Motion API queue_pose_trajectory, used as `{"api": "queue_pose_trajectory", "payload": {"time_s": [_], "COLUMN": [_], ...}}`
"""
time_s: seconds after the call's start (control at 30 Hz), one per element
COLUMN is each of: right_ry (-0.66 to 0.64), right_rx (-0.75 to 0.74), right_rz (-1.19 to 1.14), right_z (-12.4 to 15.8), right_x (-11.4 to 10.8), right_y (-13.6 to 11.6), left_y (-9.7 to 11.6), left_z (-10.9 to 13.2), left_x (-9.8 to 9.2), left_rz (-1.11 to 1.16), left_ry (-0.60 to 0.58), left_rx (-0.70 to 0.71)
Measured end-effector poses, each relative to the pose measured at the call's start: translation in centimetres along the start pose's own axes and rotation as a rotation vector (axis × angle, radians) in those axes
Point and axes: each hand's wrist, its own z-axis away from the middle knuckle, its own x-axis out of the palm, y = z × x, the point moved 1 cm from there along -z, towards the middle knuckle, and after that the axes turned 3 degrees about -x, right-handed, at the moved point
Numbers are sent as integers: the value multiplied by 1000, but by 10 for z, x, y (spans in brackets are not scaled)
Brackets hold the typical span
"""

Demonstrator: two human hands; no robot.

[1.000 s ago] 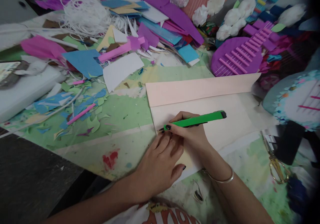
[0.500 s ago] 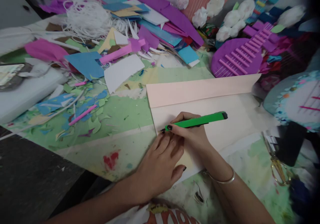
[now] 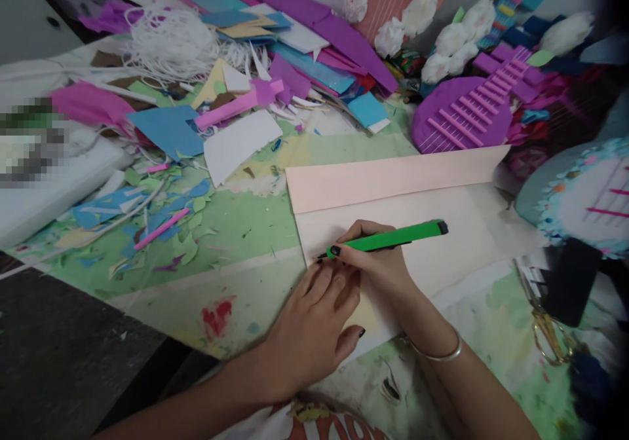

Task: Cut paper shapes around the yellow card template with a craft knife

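Note:
My right hand (image 3: 381, 270) is closed on a slim green box cutter (image 3: 388, 239) with a black end, gripped like a pen. The cutter's dark tip points down-left, close to the left edge of a large pale sheet (image 3: 442, 224). My left hand (image 3: 314, 315) lies flat with its fingers on the lower left part of the sheet, their tips just below the cutter's tip. Along its far side the sheet has a pale pink folded strip (image 3: 393, 175).
Paper scraps (image 3: 171, 220), white string (image 3: 171, 40) and coloured sheets cover the left and back. A purple paper guitar (image 3: 462, 112) stands behind the sheet. Gold-handled scissors (image 3: 548, 332) and a black phone-like slab (image 3: 574, 283) lie at the right. The table's edge (image 3: 113, 306) is lower left.
The view has shifted very slightly. Both hands and the box cutter hold nearly the same place on the sheet.

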Motion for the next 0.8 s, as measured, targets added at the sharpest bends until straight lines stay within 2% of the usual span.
{"api": "queue_pose_trajectory", "payload": {"time_s": [0.8], "right_ry": [36], "right_rx": [-35], "right_rz": [19], "right_z": [0], "right_x": [-3], "right_y": [-4], "left_y": [2], "left_z": [1], "left_x": [-1], "left_rz": [-4], "left_ry": [-3], "left_rx": [-13]}}
